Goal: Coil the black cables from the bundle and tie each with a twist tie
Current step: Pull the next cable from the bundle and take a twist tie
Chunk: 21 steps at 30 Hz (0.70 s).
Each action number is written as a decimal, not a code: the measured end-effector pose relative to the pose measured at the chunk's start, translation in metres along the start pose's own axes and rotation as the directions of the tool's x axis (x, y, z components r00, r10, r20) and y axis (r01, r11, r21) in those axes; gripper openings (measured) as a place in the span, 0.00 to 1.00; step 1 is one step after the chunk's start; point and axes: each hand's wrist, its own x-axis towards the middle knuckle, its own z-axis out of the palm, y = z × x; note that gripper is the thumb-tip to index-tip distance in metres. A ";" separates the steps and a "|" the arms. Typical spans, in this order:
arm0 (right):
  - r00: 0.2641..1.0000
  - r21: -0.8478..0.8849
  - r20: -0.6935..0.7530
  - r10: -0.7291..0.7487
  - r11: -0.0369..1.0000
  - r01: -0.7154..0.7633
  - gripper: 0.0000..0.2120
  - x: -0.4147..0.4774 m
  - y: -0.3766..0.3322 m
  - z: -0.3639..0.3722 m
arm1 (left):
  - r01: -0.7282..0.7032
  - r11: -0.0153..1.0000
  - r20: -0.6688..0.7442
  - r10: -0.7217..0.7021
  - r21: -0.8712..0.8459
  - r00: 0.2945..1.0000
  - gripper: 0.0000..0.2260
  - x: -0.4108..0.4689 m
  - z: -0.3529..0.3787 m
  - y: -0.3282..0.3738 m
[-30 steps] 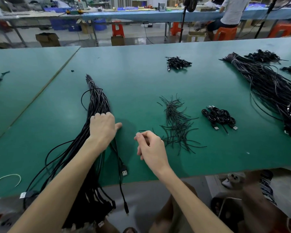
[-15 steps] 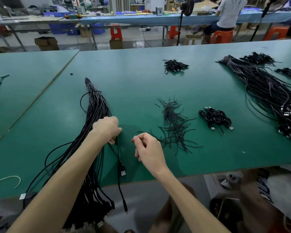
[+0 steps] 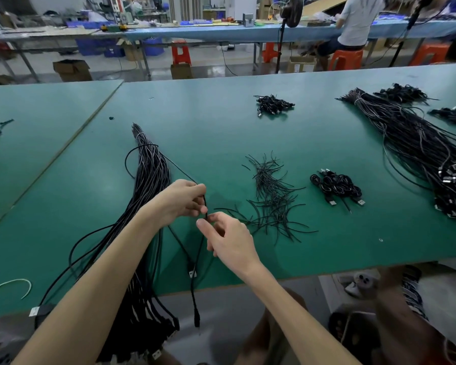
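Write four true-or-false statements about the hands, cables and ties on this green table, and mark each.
The left hand pinches a single cable that leads to the bundle. True.
The loose twist ties lie left of the bundle. False: they lie to its right.
A pile of coiled cables lies right of the ties. True.
The bundle lies wholly on the table. False: its near end hangs over the edge.

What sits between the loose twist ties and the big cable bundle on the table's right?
Head view: a small pile of coiled cables, lying apart from both the twist ties and the right bundle.
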 end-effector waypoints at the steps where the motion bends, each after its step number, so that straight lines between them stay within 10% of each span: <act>1: 1.000 -0.015 0.014 -0.005 1.000 0.006 0.17 0.000 -0.001 0.000 | -0.018 0.998 0.017 0.019 -0.058 1.000 0.07 -0.001 0.001 0.003; 14: 0.997 0.124 0.083 -0.009 0.992 -0.001 0.22 -0.002 0.002 -0.001 | -0.232 0.822 0.009 0.277 -0.521 0.961 0.08 -0.001 0.001 0.022; 21: 1.000 0.438 0.014 -0.021 0.899 0.013 0.24 -0.004 -0.002 -0.007 | -0.124 0.985 0.250 0.150 -0.116 0.957 0.11 -0.002 0.008 -0.007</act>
